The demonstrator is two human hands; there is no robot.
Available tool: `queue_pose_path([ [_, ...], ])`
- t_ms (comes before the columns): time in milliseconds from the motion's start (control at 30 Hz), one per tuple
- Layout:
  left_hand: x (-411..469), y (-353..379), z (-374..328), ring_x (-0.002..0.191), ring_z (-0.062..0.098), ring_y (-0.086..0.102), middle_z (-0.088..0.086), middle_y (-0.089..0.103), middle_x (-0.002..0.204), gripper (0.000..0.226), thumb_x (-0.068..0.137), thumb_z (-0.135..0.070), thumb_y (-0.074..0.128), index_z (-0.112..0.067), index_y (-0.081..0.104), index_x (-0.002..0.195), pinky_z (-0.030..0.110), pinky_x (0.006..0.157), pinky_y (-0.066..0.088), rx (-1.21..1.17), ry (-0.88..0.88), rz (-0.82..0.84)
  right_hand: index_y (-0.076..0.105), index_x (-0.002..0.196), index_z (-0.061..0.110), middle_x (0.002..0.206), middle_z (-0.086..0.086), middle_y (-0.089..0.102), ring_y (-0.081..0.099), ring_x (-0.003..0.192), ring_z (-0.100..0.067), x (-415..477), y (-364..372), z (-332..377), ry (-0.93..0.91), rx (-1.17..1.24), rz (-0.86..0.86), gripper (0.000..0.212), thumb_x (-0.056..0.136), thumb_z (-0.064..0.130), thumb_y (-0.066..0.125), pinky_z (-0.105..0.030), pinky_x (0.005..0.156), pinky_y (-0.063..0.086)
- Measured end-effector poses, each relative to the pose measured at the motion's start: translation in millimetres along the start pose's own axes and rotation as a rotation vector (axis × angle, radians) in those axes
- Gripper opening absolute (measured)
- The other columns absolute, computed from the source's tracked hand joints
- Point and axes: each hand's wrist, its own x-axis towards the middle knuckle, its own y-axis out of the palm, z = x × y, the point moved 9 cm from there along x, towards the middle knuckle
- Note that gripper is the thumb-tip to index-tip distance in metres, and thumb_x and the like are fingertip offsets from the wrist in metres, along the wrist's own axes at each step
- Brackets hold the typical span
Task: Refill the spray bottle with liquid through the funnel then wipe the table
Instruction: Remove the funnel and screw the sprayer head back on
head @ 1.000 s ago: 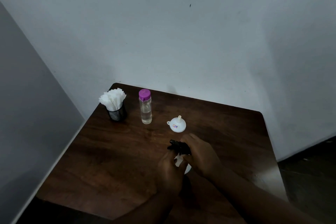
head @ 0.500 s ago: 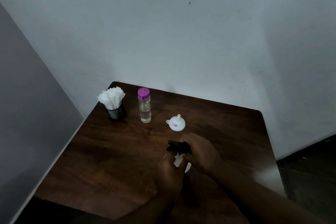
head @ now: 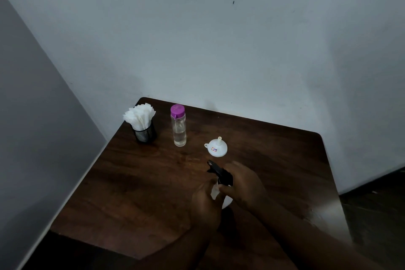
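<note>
The dark wooden bench (head: 131, 193) is cut off at its near edge. Just nearer than the white funnel (head: 217, 148), 2 hands cover most of the spray bottle (head: 220, 173); only its black trigger head and a sliver of white body show. The right hand (head: 243, 184) has its fingers curled round the head, and the left hand (head: 205, 206) has its fingers wrapped round the body. Left of the funnel stands a clear, purple-capped bottle (head: 179, 129), and farther left a mesh cup of tissues (head: 144, 132).

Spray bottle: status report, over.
Left hand holds spray bottle body, right hand grips its black head. Funnel upside down on table, unused. Nothing blocking.
</note>
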Motion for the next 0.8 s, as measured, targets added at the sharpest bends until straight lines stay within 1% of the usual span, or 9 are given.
queue_pose_path([
  [100, 1, 0, 1, 0.118, 0.015, 0.063, -0.004, 0.069, 0.126, 0.041, 0.091, -0.038, 0.072, -0.023, 0.066, 0.129, 0.036, 0.1, 0.052, 0.012, 0.015, -0.007, 0.064, 0.081, 0.023, 0.085, 0.014, 0.053, 0.053, 0.075, -0.002, -4, 7, -14, 0.046, 0.089, -0.034, 0.021, 0.069, 0.03, 0.08, -0.018, 0.061, 0.039],
  [200, 2, 1, 0, 0.118, 0.015, 0.063, -0.004, 0.068, 0.127, 0.042, 0.092, -0.037, 0.072, -0.023, 0.065, 0.13, 0.035, 0.1, 0.052, 0.045, 0.019, -0.001, 0.071, 0.087, 0.019, 0.09, 0.009, 0.058, 0.057, 0.079, -0.006, -7, 10, -23, 0.063, 0.116, -0.07, 0.022, 0.07, 0.027, 0.082, -0.024, 0.066, 0.048],
  [267, 2, 1, -2, 0.119, 0.016, 0.063, -0.004, 0.068, 0.128, 0.042, 0.091, -0.032, 0.074, -0.022, 0.065, 0.131, 0.035, 0.1, 0.052, 0.06, 0.036, 0.002, 0.072, 0.089, 0.018, 0.091, 0.008, 0.058, 0.057, 0.08, -0.005, -8, 13, -24, 0.065, 0.128, -0.086, 0.023, 0.071, 0.028, 0.083, -0.021, 0.067, 0.047],
  [367, 2, 0, -5, 0.116, 0.015, 0.064, -0.004, 0.069, 0.126, 0.039, 0.092, -0.03, 0.072, -0.021, 0.066, 0.13, 0.034, 0.097, 0.052, 0.081, 0.049, -0.002, 0.069, 0.093, 0.023, 0.09, 0.015, 0.055, 0.054, 0.079, 0.0, -10, 13, -27, 0.138, 0.168, -0.148, 0.034, 0.066, 0.031, 0.088, -0.01, 0.066, 0.037],
  [433, 1, -1, -4, 0.113, 0.015, 0.065, -0.003, 0.071, 0.122, 0.036, 0.092, -0.028, 0.072, -0.021, 0.067, 0.127, 0.033, 0.095, 0.053, 0.075, 0.039, -0.014, 0.066, 0.091, 0.029, 0.089, 0.019, 0.054, 0.054, 0.08, 0.003, -11, 14, -27, 0.159, 0.201, -0.159, 0.035, 0.064, 0.036, 0.088, -0.009, 0.065, 0.036],
  [500, 2, -2, -4, 0.113, 0.015, 0.066, -0.004, 0.071, 0.121, 0.036, 0.091, -0.027, 0.073, -0.023, 0.068, 0.127, 0.034, 0.094, 0.054, 0.067, 0.032, -0.018, 0.066, 0.088, 0.03, 0.089, 0.018, 0.054, 0.057, 0.08, 0.0, -13, 16, -28, 0.122, 0.229, -0.144, 0.027, 0.069, 0.038, 0.084, -0.013, 0.064, 0.041],
  [567, 2, -2, -5, 0.112, 0.014, 0.066, -0.005, 0.071, 0.122, 0.039, 0.09, -0.028, 0.075, -0.023, 0.068, 0.128, 0.034, 0.094, 0.054, 0.083, 0.045, -0.02, 0.069, 0.087, 0.024, 0.092, 0.012, 0.055, 0.06, 0.082, -0.006, -16, 18, -30, 0.066, 0.279, -0.13, 0.018, 0.075, 0.034, 0.077, -0.025, 0.068, 0.052],
  [633, 2, -3, -5, 0.11, 0.015, 0.067, -0.005, 0.072, 0.12, 0.04, 0.088, -0.03, 0.077, -0.023, 0.069, 0.127, 0.034, 0.093, 0.055, 0.093, 0.061, -0.033, 0.071, 0.092, 0.022, 0.096, 0.012, 0.055, 0.062, 0.085, -0.007, -18, 20, -34, 0.048, 0.286, -0.12, 0.02, 0.077, 0.035, 0.074, -0.033, 0.071, 0.056],
  [800, 1, -2, -6, 0.11, 0.014, 0.068, -0.004, 0.072, 0.12, 0.04, 0.089, -0.031, 0.075, -0.022, 0.068, 0.127, 0.034, 0.091, 0.055, 0.106, 0.075, -0.029, 0.06, 0.088, 0.035, 0.088, 0.019, 0.057, 0.059, 0.085, 0.002, -20, 20, -38, 0.14, 0.281, -0.206, 0.029, 0.071, 0.032, 0.084, -0.015, 0.065, 0.049],
])
